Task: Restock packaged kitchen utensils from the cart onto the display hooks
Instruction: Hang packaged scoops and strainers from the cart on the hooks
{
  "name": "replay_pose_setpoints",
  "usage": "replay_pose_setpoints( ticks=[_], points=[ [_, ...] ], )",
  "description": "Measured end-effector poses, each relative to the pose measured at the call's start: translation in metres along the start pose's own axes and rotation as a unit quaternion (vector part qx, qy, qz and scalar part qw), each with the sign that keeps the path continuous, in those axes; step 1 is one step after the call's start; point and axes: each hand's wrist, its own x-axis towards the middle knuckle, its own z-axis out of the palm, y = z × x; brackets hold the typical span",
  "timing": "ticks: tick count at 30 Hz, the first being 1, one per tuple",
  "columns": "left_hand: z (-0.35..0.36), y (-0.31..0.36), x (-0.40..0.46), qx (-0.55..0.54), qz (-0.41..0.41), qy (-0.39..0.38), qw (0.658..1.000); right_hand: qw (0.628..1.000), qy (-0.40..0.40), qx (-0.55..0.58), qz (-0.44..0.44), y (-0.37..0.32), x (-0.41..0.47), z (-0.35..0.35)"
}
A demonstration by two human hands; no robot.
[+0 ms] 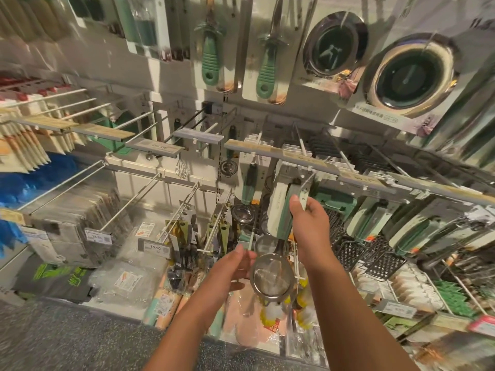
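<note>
My right hand (310, 223) grips the green handle and card top of a packaged mesh strainer (272, 277), holding it upright just below the grey price rail (267, 149). The strainer's round steel mesh bowl hangs low. My left hand (235, 266) touches the bowl's left side with relaxed, spread fingers. The card top sits close to a white display hook (302, 145) that sticks out from the rail. More strainers of the same kind (278, 199) hang right behind it. The cart is out of view.
Empty white hooks (139, 194) jut out at the left and centre. Green-handled tools (211, 62) and steel bowls (409, 76) hang above. Graters (375, 258) and packaged utensils hang at the right. Plastic-wrapped packs (80, 223) fill the lower left shelf. Speckled floor lies below.
</note>
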Motion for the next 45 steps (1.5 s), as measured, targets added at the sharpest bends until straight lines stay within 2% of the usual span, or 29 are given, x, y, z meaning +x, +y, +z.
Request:
replay_pose_setpoints(
  ticks=[5,10,13,20,24,31,37,45],
  points=[
    [-0.004,0.005,-0.005,-0.001,-0.001,0.008,1.000,0.998,0.036,-0.036,0.044,0.007,0.005,0.005],
    [-0.018,0.003,-0.011,-0.024,-0.018,0.041,0.999,0.995,0.051,-0.018,0.084,0.040,-0.009,0.004],
    [-0.026,0.000,-0.015,-0.019,-0.021,0.049,0.998,0.992,0.089,0.000,0.092,0.052,-0.022,0.004],
    [-0.027,-0.012,-0.027,-0.021,-0.036,-0.001,0.999,0.987,0.086,-0.009,0.132,0.086,-0.084,-0.009],
    [-0.009,-0.022,-0.026,-0.009,-0.086,-0.010,0.996,0.980,0.134,0.042,0.141,0.098,-0.126,-0.024],
    [0.029,-0.042,-0.045,0.038,-0.085,-0.036,0.995,0.967,0.168,0.077,0.177,0.122,-0.169,-0.055],
    [0.089,-0.059,-0.073,0.109,-0.047,-0.087,0.989,0.950,0.223,0.110,0.189,0.145,-0.208,-0.130],
    [0.262,-0.107,-0.129,0.178,-0.069,-0.211,0.959,0.900,0.351,0.156,0.207,0.188,-0.286,-0.302]
  ],
)
